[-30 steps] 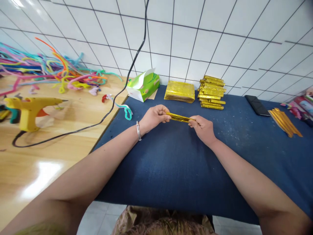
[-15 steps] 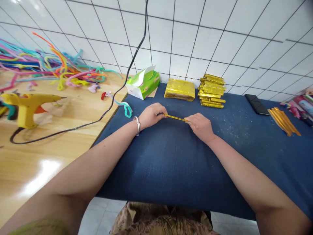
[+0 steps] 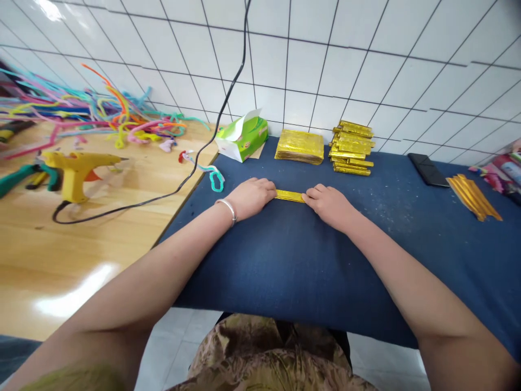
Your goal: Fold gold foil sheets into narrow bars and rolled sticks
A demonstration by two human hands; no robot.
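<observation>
A narrow folded strip of gold foil paper (image 3: 289,195) lies on the dark blue cloth, its flat face up, stretched between my hands. My left hand (image 3: 253,196), with a silver bangle at the wrist, is closed over its left end. The right end sits under the closed fingers of my right hand (image 3: 328,205). Both tips of the strip are hidden by my fingers. Behind it stand a flat stack of gold foil sheets (image 3: 300,145) and a pile of folded gold strips (image 3: 351,147).
A green tissue box (image 3: 244,137) stands by the tiled wall. On the wooden table at left are a yellow glue gun (image 3: 77,169), its black cord (image 3: 163,196) and tangled pipe cleaners (image 3: 122,117). A black phone (image 3: 427,169) and orange-gold strips (image 3: 474,196) lie at right.
The gold strip has turned from edge-on to flat against the cloth. Both hands have rolled over to press on its ends. The view has shifted slightly left.
</observation>
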